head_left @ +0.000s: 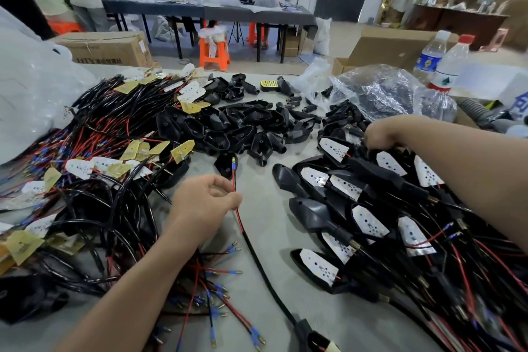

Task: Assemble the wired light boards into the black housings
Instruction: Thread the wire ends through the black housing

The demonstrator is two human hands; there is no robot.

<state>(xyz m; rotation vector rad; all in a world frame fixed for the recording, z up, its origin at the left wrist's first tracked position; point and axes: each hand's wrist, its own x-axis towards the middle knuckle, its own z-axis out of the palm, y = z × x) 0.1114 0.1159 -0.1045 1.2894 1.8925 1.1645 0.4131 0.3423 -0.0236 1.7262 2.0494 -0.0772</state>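
My left hand (205, 200) pinches a red wire (238, 217). My right hand (381, 134) rests among housings (371, 171); I cannot tell its grip. The box (108, 47) reads "DTY".

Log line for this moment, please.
left hand: pinches red wire | right hand: on assembled pile, grip hidden | loose housings: centre, untouched

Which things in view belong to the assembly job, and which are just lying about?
Job: wired boards, empty housings, finished units, red wire pinched by the left hand, right hand on the finished units.
Lying about: water bottles, cardboard box, orange stool.
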